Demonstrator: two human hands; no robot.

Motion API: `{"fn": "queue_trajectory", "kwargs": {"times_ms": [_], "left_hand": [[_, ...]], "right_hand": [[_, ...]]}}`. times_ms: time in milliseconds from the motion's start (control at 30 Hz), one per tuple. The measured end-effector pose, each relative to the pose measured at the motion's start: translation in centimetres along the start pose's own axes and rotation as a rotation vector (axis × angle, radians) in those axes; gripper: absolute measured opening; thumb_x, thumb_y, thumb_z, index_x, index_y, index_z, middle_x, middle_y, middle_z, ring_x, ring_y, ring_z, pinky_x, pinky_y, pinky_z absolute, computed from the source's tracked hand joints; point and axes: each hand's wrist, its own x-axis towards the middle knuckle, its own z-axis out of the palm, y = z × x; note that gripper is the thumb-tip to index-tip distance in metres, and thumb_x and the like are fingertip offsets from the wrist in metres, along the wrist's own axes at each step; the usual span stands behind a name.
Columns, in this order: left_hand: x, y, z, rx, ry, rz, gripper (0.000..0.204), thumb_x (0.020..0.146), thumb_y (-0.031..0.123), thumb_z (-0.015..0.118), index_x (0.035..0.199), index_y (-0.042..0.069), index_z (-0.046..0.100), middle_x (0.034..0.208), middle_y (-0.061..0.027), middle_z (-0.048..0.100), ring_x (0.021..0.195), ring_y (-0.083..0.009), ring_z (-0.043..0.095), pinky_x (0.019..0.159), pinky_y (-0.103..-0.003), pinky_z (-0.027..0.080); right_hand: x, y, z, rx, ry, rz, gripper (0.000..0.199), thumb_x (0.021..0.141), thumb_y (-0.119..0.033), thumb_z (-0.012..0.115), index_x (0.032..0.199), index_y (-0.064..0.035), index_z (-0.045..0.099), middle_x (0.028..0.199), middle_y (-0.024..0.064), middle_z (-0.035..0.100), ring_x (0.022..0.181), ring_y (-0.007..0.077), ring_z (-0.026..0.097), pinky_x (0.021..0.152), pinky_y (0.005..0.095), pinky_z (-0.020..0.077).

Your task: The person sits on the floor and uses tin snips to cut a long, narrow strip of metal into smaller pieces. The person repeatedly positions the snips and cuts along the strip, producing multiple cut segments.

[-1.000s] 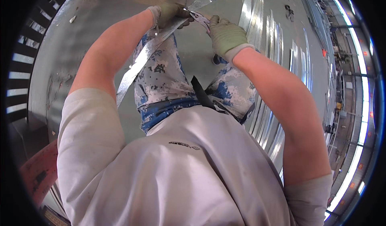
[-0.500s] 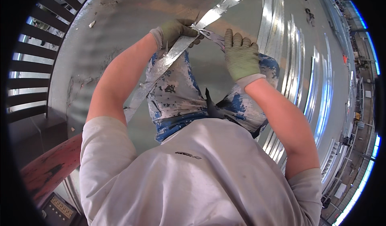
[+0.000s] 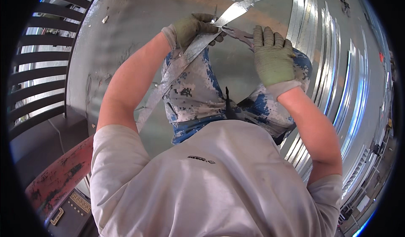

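Observation:
A long, shiny sheet-metal strip [image 3: 185, 61] runs slantwise from beside my left forearm up to the far edge of the view, with small tabs sticking out along it. My left hand [image 3: 190, 30], in a dirty green glove, is closed around the strip near its middle. In my right hand [image 3: 273, 57], also gloved, is a pair of pliers [image 3: 240, 36]. The fingers lie over the handles, so the grip is partly hidden. The pliers' jaws meet the strip's edge right beside my left fingertips. My knees in camouflage trousers [image 3: 192, 91] are spread below the strip.
Several long metal strips and profiles [image 3: 301, 15] lie on the floor to the right. Dark slats [image 3: 40, 59] stand at the left. A worn red curved piece [image 3: 63, 173] is at the lower left, above a dark box with gold trim [image 3: 71, 214]. A dark metal item [image 3: 344, 6] lies far right.
The whole view has shifted slightly, so everything sits further right in it. Both hands keep their holds, and the pliers' jaws stay at the strip's edge.

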Motion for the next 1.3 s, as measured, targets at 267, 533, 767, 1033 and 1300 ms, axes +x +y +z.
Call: {"fn": "queue_trajectory", "kwargs": {"times_ms": [267, 533, 767, 1033, 1300], "left_hand": [[-0.2, -0.3, -0.5, -0.054, 0.004, -0.003, 0.042, 0.111, 0.004, 0.067, 0.152, -0.005, 0.061, 0.137, -0.0214, 0.078, 0.125, -0.0305, 0.078, 0.096, -0.042, 0.071], [-0.5, 0.0, 0.1, -0.055, 0.055, 0.014, 0.044, 0.111, 0.003, 0.066, 0.154, -0.005, 0.060, 0.140, -0.0228, 0.077, 0.128, -0.0305, 0.077, 0.100, -0.043, 0.071], [-0.4, -0.1, -0.1, -0.014, 0.046, 0.028, 0.045, 0.111, 0.002, 0.065, 0.155, -0.006, 0.059, 0.140, -0.0227, 0.077, 0.125, -0.0284, 0.078, 0.100, -0.040, 0.071], [-0.3, -0.2, -0.1, 0.001, 0.055, 0.017, 0.043, 0.112, 0.002, 0.064, 0.154, -0.006, 0.060, 0.140, -0.0224, 0.077, 0.126, -0.0286, 0.078, 0.101, -0.040, 0.069], [-0.2, -0.5, -0.4, -0.005, 0.060, 0.032, 0.042, 0.112, 0.002, 0.064, 0.154, -0.006, 0.061, 0.139, -0.0225, 0.077, 0.128, -0.0295, 0.077, 0.100, -0.041, 0.069]], "right_hand": [[-1.0, 3.3, 1.6, 0.800, -0.588, 0.087, 0.051, 0.097, -0.013, 0.071, 0.147, -0.0050, 0.064, 0.124, 0.0227, 0.075, 0.108, 0.0432, 0.074, 0.097, 0.0497, 0.0586], [-1.3, -1.3, 1.0, 1.536, -0.915, 0.361, 0.050, 0.088, -0.001, 0.072, 0.138, -0.0062, 0.070, 0.104, 0.0030, 0.070, 0.084, 0.0159, 0.066, 0.067, 0.0311, 0.0552], [-1.5, -2.2, 4.5, 1.551, -0.810, 0.268, 0.053, 0.089, -0.002, 0.072, 0.142, -0.0068, 0.069, 0.101, 0.0037, 0.069, 0.080, 0.0145, 0.065, 0.065, 0.0303, 0.0524], [-0.5, -1.8, 2.0, 1.460, -0.806, 0.238, 0.050, 0.095, -0.007, 0.068, 0.146, -0.0054, 0.067, 0.100, 0.0050, 0.069, 0.082, 0.0152, 0.064, 0.075, 0.0315, 0.0544], [-0.9, -2.3, 2.6, 1.387, -0.686, 0.161, 0.061, 0.095, -0.013, 0.069, 0.154, 0.0006, 0.058, 0.122, 0.0257, 0.073, 0.110, 0.0406, 0.072, 0.100, 0.0450, 0.0568]]}}
